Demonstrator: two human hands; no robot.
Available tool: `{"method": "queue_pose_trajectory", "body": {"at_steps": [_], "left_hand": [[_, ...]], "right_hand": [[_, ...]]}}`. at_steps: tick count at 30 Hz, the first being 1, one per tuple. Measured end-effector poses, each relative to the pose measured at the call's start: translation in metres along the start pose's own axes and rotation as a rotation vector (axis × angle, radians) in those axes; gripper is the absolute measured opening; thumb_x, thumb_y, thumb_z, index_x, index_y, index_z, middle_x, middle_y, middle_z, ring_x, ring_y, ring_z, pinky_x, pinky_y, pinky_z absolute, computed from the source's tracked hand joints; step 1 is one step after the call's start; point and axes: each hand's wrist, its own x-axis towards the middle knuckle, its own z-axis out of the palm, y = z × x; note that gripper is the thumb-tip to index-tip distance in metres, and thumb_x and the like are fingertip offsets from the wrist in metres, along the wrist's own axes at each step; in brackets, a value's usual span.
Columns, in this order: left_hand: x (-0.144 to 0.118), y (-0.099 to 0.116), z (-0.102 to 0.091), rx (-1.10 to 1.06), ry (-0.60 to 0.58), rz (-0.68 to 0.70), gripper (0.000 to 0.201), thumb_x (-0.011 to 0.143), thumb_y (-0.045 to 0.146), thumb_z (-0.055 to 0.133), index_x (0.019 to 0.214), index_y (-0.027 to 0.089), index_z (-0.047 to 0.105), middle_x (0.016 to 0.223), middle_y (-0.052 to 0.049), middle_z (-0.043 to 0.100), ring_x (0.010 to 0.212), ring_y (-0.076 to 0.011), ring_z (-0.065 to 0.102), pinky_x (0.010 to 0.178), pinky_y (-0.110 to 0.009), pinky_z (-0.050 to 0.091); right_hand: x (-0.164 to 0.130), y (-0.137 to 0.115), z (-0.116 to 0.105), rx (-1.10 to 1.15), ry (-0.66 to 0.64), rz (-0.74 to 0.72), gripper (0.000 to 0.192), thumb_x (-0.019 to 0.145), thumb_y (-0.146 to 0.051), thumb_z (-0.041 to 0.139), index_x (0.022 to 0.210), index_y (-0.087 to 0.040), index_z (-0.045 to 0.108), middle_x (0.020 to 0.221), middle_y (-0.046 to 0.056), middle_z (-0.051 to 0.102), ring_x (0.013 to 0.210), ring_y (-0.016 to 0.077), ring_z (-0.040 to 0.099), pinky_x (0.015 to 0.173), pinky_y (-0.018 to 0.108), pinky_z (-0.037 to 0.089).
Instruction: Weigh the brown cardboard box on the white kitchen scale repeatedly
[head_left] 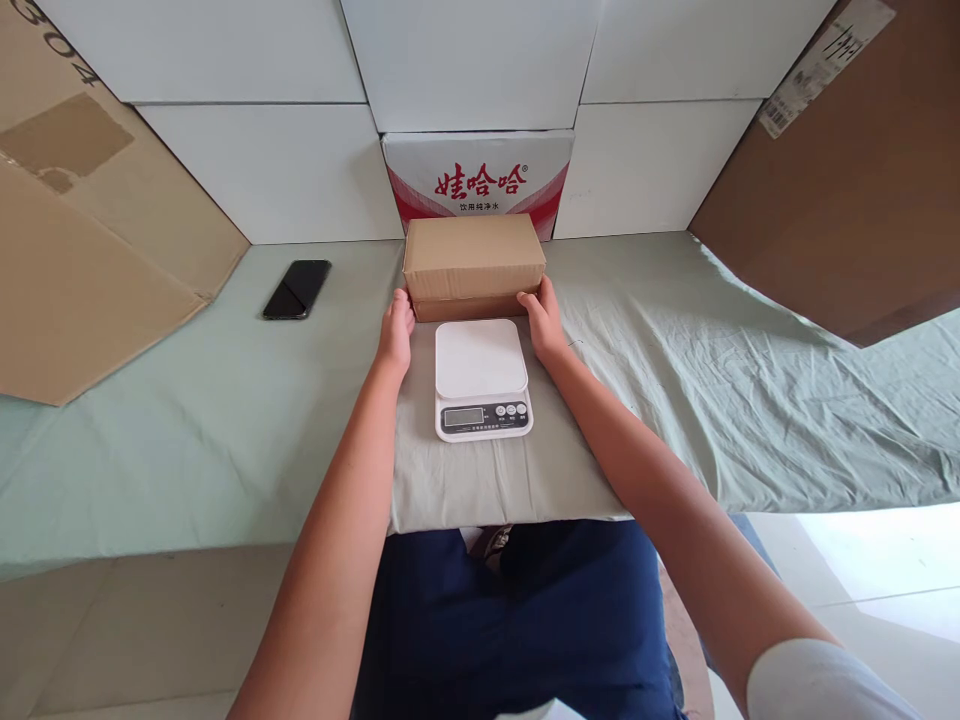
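Nearest us sits the white scale (482,378) on the green cloth (225,420), its platform bare. Just behind it our left hand (397,331) and right hand (543,320) press flat against the ends of the cardboard box (474,262) — squeezing, not gripping under it. We judge that the box could slip from so shallow a hold and knock the scale — or bump the red-printed carton (478,180) behind.

Left hand (396,330), right hand (543,322) press sides of cardboard box (474,262) behind white scale (482,378).
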Motion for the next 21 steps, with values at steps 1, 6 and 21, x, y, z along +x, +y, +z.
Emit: {"method": "queue_pose_trajectory", "body": {"at_steps": [1,6,21], "left_hand": [[-0.0001,-0.0001,-0.0001,0.002,0.0,0.0,0.086,0.088,0.086,0.047,0.145,0.024,0.062,0.162,-0.012,0.055,0.16,-0.0291,0.037,0.133,-0.041,0.028],[-0.0011,0.0003,0.0,0.0,-0.01,0.002,0.084,0.088,0.086,0.047,0.143,0.026,0.064,0.161,-0.01,0.056,0.161,-0.0283,0.036,0.133,-0.041,0.026],[-0.0012,0.0016,0.0005,-0.006,-0.016,0.006,0.084,0.085,0.087,0.049,0.14,0.025,0.065,0.164,-0.009,0.053,0.162,-0.0294,0.033,0.133,-0.041,0.026]], "right_hand": [[0.0002,0.0003,-0.0002,0.003,-0.003,-0.003,0.042,0.086,-0.047,0.058,0.122,-0.026,0.054,0.135,0.007,0.064,0.137,0.0315,0.049,0.125,0.054,0.038],[0.0007,0.001,-0.0004,-0.009,-0.016,-0.013,0.044,0.089,-0.053,0.059,0.125,-0.027,0.055,0.135,0.006,0.065,0.139,0.0317,0.048,0.124,0.054,0.039],[0.0007,0.0028,-0.0009,-0.028,-0.016,-0.01,0.042,0.089,-0.052,0.057,0.122,-0.026,0.054,0.131,0.008,0.064,0.135,0.0318,0.05,0.123,0.053,0.04]]}}
